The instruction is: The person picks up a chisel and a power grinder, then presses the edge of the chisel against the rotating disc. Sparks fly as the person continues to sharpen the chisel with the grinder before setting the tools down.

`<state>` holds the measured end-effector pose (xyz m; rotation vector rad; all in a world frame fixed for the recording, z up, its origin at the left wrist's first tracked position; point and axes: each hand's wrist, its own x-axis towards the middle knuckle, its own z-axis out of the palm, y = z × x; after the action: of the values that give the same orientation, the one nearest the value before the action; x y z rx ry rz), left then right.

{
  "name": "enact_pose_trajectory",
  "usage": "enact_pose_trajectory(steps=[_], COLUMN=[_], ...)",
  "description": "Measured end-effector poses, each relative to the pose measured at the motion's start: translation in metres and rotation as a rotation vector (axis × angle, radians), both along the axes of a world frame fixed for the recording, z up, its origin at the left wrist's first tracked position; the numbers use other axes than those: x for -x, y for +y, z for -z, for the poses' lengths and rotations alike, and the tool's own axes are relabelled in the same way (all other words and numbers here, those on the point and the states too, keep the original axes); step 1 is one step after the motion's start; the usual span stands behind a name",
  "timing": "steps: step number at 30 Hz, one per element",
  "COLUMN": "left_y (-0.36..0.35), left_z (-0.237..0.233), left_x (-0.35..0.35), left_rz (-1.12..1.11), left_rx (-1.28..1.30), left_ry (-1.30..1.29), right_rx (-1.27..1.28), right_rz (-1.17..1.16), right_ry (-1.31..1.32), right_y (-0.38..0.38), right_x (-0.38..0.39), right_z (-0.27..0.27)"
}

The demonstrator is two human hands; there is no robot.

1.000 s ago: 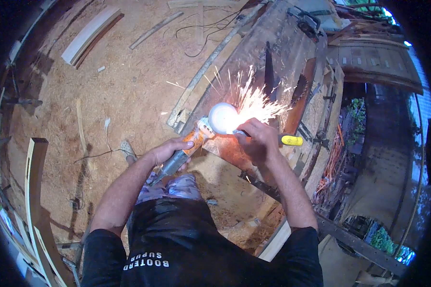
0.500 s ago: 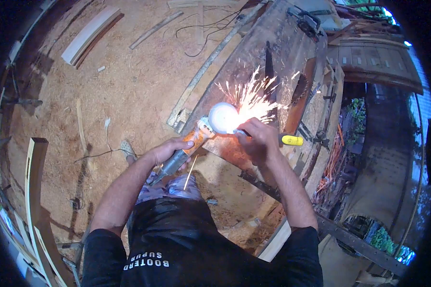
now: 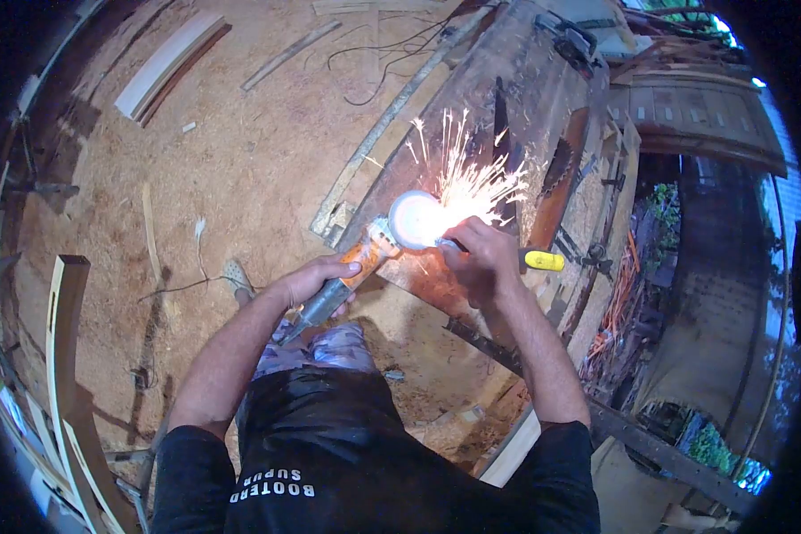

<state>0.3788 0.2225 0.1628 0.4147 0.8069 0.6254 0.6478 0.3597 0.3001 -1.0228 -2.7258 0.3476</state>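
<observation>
My left hand [image 3: 316,283] is wrapped round the body of an orange and grey angle grinder [image 3: 361,264]. The grinder's round disc [image 3: 415,219] sits over the edge of the worktable, glowing white at its right side. Closed fingers of my right hand [image 3: 481,249] pinch a small metal piece [image 3: 449,243] against the disc's right edge; most of that piece is hidden by the fingers and the glare. Bright sparks [image 3: 472,182] fan up and away from the contact. Right of that hand lies a yellow object [image 3: 545,260] on the table.
A toothed saw blade [image 3: 558,167] stands up through the worktable [image 3: 449,107]. Dark cables [image 3: 392,58] trail over the sawdust-covered ground [image 3: 240,151]. Curved wooden pieces [image 3: 67,338] stand at left, and a thick board [image 3: 169,67] lies at upper left.
The sparks have changed shape and now spray more steeply upward. Both hands, the grinder and the metal piece stay almost where they were.
</observation>
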Motion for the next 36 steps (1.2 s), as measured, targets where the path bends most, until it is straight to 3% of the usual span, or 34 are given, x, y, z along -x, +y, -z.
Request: enact_pose_trajectory(steps=[36], left_y=[0.0], left_z=[0.006], left_x=[-0.001], left_rz=[0.02], left_rx=[-0.012], left_ry=[0.02], right_rx=[0.026], right_rz=[0.005], right_ry=[-0.017], right_y=[-0.004], right_x=[-0.002], right_z=[-0.006])
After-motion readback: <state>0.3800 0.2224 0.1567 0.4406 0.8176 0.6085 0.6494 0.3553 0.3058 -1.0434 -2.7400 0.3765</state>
